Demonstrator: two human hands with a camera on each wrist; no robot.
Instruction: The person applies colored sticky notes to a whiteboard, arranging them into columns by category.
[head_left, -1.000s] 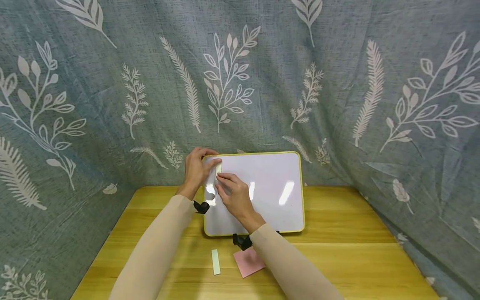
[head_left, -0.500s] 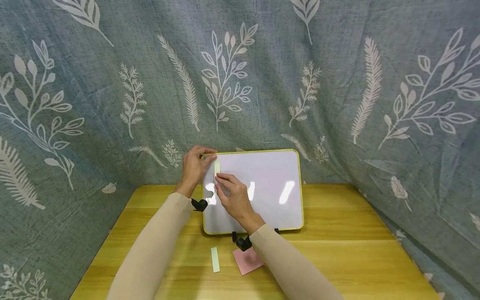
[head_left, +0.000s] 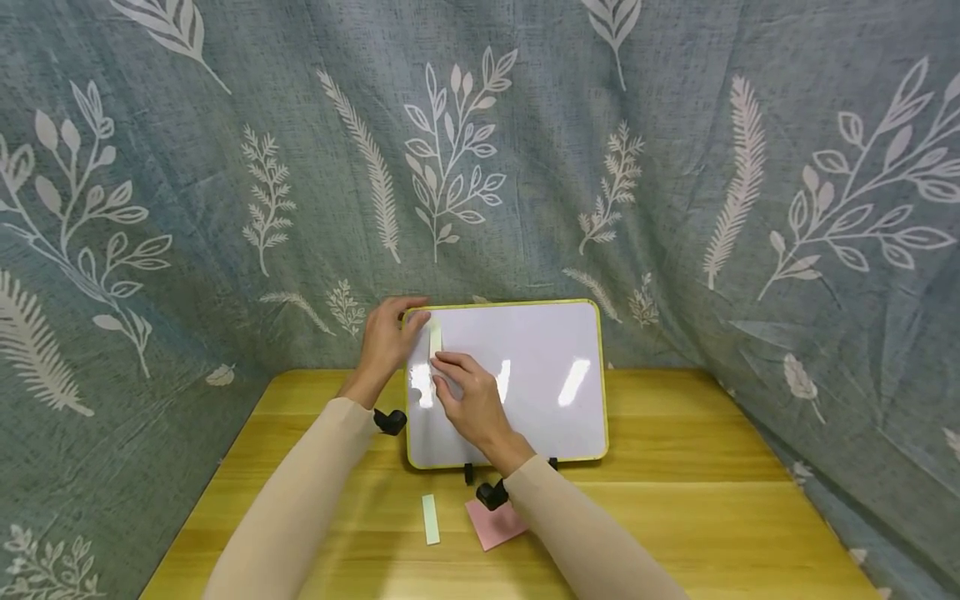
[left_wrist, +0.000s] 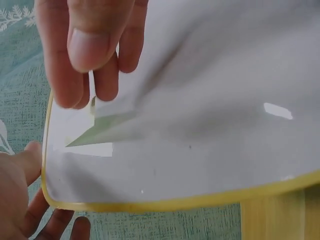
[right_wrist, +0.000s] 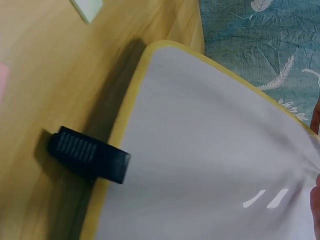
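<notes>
Right hand (head_left: 476, 404), centre of frame: thumb and forefinger pinching the lower end of a narrow pale-green paper strip (head_left: 436, 337). Strip at the upper left of a white, yellow-rimmed rectangular board (head_left: 525, 375), directly above the right fingertips; long axis near upright; upper end nearer the left hand (head_left: 385, 342), which grips the board's upper-left corner. Yellow-brown wooden bench (head_left: 675, 500), bottom centre: flat mint-green strip (head_left: 431, 520); pink square pad (head_left: 495, 527), partly hidden.

Head view faces forward-down; wrist views (much closer) share the whiteboard (head_left: 536, 379).
</notes>
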